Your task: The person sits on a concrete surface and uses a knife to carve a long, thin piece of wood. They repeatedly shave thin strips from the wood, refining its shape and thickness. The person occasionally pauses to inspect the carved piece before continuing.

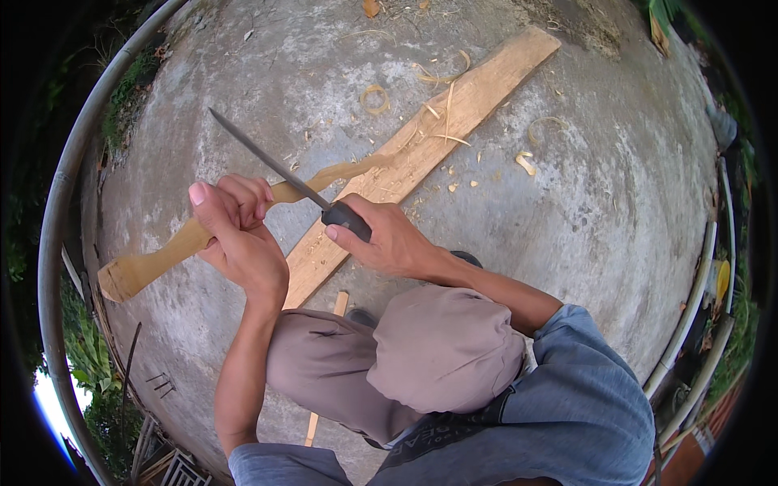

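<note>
Head view: my one feed looks down past bent knees in grey-brown trousers [446, 348] and a blue shirt [583, 389].
Left hand [247, 239]: I see it wrapped around a carved wooden piece [170, 249], fingers curled and thumb uppermost.
Carved wooden piece: it slants from a thick, knobbed end at lower left up to a narrow end over the plank [496, 85]; whether that tip touches, I cannot tell.
Right hand [393, 235]: I see it closed around the black handle of a knife [271, 159], thumb laid against the grip.
Knife: its long dark blade points up and left, crossing above the carved wooden piece just beside the left hand; I cannot tell if edge and wood meet.
Plank: it lies diagonally on the concrete floor [604, 219], littered with thin curls and chips.
Shavings [525, 164]: I find more scattered on the floor along both sides of the plank.
Narrow stick [340, 305]: it lies near the plank's lower end, partly hidden behind one leg.
</note>
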`<state>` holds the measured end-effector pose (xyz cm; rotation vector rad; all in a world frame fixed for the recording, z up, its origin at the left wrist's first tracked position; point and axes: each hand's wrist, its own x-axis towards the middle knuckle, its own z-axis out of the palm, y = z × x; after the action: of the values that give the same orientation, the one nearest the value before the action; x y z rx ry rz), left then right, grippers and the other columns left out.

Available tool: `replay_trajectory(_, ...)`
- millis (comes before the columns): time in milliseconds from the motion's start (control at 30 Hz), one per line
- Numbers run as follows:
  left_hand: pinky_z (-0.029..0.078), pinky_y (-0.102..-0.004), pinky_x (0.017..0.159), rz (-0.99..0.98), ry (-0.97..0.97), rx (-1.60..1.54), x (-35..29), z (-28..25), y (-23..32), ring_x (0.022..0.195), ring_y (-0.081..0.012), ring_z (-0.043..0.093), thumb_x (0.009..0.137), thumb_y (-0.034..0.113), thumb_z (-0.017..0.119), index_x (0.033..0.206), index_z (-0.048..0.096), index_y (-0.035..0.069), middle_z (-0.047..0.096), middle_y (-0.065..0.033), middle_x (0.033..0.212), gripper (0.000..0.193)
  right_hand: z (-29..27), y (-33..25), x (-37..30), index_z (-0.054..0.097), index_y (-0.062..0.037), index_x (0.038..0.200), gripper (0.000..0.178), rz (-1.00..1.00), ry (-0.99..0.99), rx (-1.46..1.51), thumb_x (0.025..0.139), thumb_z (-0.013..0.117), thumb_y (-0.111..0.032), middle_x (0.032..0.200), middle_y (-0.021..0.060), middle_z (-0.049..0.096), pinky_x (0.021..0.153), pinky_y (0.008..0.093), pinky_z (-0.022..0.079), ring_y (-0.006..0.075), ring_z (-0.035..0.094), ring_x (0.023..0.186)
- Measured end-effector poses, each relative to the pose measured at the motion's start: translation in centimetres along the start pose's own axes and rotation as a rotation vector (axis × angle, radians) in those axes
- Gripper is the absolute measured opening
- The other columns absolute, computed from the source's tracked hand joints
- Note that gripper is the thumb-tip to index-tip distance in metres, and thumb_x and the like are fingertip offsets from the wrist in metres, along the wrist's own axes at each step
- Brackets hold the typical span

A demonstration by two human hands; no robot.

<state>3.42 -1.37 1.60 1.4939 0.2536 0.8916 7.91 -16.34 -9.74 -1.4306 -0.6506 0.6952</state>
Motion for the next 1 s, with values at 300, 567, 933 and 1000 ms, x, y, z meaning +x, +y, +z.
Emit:
replay_trajectory(300, 0.046, -0.0395, 0.076, 0.042, 0.022, 0.127, -0.2, 0.3, -0.1, 0.068, -0.0169, 0.039, 0.116, 0.034, 0.04, 0.074, 0.031, 0.01, 0.034, -0.0025, 0.069, 0.049, 1.3, 0.3, -0.6, 0.061, 0.0025, 0.113, 0.037, -0.08, 0.096, -0.13, 0.105, 0.064, -0.034, 0.074, 0.0112, 0.062, 0.062, 0.0388, 0.049, 0.0206, 0.063, 0.068)
replay_trajectory(567, 0.047, -0.0405, 0.079, 0.059, -0.024, 0.126, -0.4, -0.1, 0.0, 0.069, -0.0171, 0.041, 0.116, 0.033, 0.04, 0.074, 0.032, 0.01, 0.036, -0.0029, 0.07, 0.048, 1.6, 1.3, -0.9, 0.061, 0.0016, 0.115, 0.039, -0.122, 0.135, -0.235, 0.105, 0.064, -0.036, 0.077, 0.0124, 0.063, 0.064, 0.04, 0.05, 0.0215, 0.065, 0.071)
replay_trajectory(933, 0.047, -0.0406, 0.079, 0.051, 0.015, 0.128, -0.1, -0.7, 0.0, 0.07, -0.0176, 0.041, 0.115, 0.033, 0.043, 0.073, 0.033, 0.009, 0.037, -0.0038, 0.07, 0.049, 1.5, 2.5, 0.0, 0.061, 0.0022, 0.114, 0.046, 0.196, 0.118, -0.095, 0.106, 0.061, -0.043, 0.073, 0.0105, 0.062, 0.057, 0.0365, 0.05, 0.0212, 0.068, 0.063)
replay_trajectory(1000, 0.047, -0.0405, 0.078, 0.037, 0.026, 0.135, -0.3, -1.0, -0.3, 0.069, -0.0176, 0.042, 0.115, 0.034, 0.044, 0.073, 0.033, 0.009, 0.037, -0.0039, 0.07, 0.05, 1.1, 2.0, 0.1, 0.061, 0.0043, 0.113, 0.049, 0.284, 0.086, 0.002, 0.106, 0.059, -0.045, 0.07, 0.0102, 0.061, 0.055, 0.0362, 0.051, 0.0211, 0.068, 0.059)
